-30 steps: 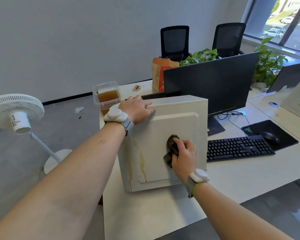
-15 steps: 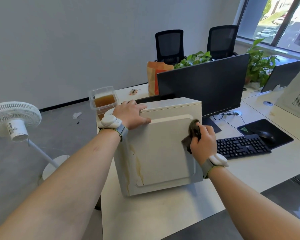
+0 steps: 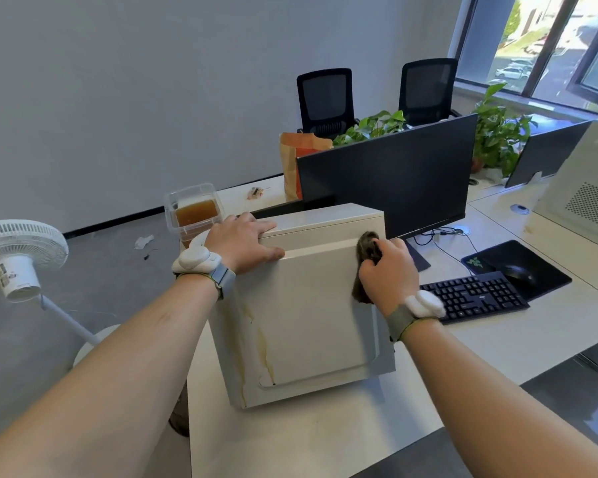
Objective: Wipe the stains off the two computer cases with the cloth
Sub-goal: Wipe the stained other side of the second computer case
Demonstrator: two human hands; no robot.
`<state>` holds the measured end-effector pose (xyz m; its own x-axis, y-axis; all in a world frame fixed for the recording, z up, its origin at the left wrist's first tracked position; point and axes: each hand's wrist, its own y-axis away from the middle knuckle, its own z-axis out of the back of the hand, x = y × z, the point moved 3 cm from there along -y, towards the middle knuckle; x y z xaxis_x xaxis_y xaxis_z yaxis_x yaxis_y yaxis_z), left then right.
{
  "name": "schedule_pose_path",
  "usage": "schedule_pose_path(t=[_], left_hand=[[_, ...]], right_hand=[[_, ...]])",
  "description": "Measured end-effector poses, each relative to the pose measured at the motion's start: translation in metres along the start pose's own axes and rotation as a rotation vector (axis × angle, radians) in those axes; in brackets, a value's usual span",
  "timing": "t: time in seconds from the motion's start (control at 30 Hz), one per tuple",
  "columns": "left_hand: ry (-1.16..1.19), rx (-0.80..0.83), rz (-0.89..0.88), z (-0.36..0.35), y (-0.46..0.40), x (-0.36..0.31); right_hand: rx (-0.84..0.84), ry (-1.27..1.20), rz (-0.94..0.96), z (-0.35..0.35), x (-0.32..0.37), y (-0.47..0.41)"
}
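Left hand [image 3: 244,241] on the top left corner of the near computer case [image 3: 304,305], fingers flat over the top edge, thumb down on the front side, gripping the corner

Right hand [image 3: 387,270] curled tight around a dark cloth [image 3: 365,267], pressing it on the upper right part of the case's big side. Bit of cloth poking out above the fingers, more hanging below the palm

White band gadgets [image 3: 195,260] strapped on both wrists

Case standing upright on the white desk [image 3: 325,439], near its left end, big cream side facing the camera. Brown drip stains [image 3: 261,343] running down the left part of that side, well apart from the cloth

Second computer case [image 3: 587,198] far over on the right, on the next desk, with a patch of little holes in its side. Small brown smear on the desk just beside it

Behind the near case, a black monitor [image 3: 387,174]. To the right of the case, a black keyboard [image 3: 477,294], then a black mouse [image 3: 516,270] on a black mouse pad [image 3: 546,270]

Clear plastic box [image 3: 194,208] with brown liquid inside, at the back left corner of the desk, just behind the left hand. Brown paper bag [image 3: 297,157] farther back. Green plants [image 3: 497,132] behind the monitor, two black chairs [image 3: 325,98] by the wall, window at the top right

White fan [image 3: 14,257] standing on the grey floor at the left
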<state>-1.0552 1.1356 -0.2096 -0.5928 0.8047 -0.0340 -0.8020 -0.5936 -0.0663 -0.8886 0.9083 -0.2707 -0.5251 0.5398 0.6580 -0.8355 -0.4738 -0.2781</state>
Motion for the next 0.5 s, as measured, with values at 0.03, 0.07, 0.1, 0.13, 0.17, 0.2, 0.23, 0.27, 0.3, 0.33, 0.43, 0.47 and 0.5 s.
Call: schedule_pose_path(t=[0.03, 0.07, 0.1, 0.13, 0.17, 0.2, 0.23, 0.27, 0.3, 0.33, 0.43, 0.47, 0.5], left_hand=[[0.0, 0.001, -0.003, -0.001, 0.001, -0.002], [-0.001, 0.0, -0.003, -0.001, 0.001, -0.001], [0.0, 0.004, -0.003, -0.001, 0.002, -0.002], [0.002, 0.007, -0.003, -0.002, 0.002, -0.002], [-0.001, 0.009, -0.001, -0.001, 0.003, -0.002], [-0.008, 0.014, 0.003, -0.001, 0.004, -0.002], [-0.009, 0.02, 0.005, -0.001, 0.003, -0.002], [-0.005, 0.025, 0.008, -0.001, 0.002, -0.002], [0.0, 0.031, 0.01, -0.001, 0.0, -0.002], [0.002, 0.037, 0.011, -0.001, -0.001, -0.001], [0.018, 0.042, 0.006, 0.0, -0.004, 0.0], [0.014, 0.043, 0.001, 0.001, -0.003, 0.0], [0.011, 0.043, -0.001, 0.001, -0.003, 0.0]], right_hand=[[0.016, -0.006, -0.085, 0.009, 0.0, -0.007], [-0.013, -0.02, -0.127, 0.016, 0.001, -0.017], [-0.077, -0.055, -0.127, 0.023, 0.002, -0.025], [-0.15, -0.096, -0.091, 0.027, 0.003, -0.029], [-0.188, -0.125, -0.038, 0.026, 0.005, -0.029], [-0.177, -0.141, 0.021, 0.021, 0.008, -0.025], [-0.139, -0.12, 0.059, 0.012, 0.008, -0.018], [-0.095, -0.071, 0.086, 0.003, 0.007, -0.01], [-0.041, -0.016, 0.106, -0.002, 0.007, -0.004], [0.016, 0.022, 0.124, -0.002, 0.008, -0.002], [0.073, 0.003, 0.121, 0.014, 0.021, -0.018], [0.028, -0.044, 0.093, 0.019, 0.025, -0.021], [-0.022, -0.072, 0.064, 0.02, 0.029, -0.022]])
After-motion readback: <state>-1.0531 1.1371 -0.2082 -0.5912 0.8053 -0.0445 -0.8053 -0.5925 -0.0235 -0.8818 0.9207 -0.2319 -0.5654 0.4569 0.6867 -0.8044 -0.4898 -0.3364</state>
